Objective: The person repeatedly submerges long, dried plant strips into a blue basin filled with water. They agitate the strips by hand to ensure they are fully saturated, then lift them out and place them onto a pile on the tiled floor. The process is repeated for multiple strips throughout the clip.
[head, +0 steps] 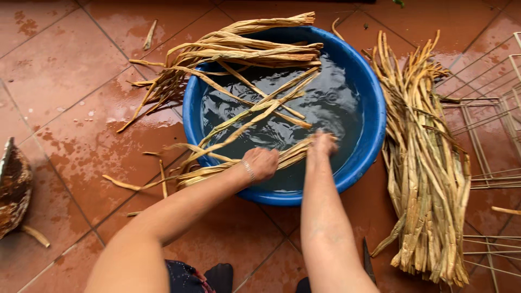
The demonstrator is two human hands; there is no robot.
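Both hands — left hand (262,163), right hand (322,144) — grip a strip bundle (239,165) in the blue basin (369,130) (some soaked, dry pile (426,179) untouched).

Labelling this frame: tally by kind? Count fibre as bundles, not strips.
Hands: 2, left and right
Blue basin: 1
Fibre bundles: 3, held, rim, floor
Wire rack: 1
Total: 7

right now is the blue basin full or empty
Filled, though not to the brim: dark rippling water covers the inside of the blue basin, long dried leaf strips lie partly in it, and both hands hold a bundle at its surface.
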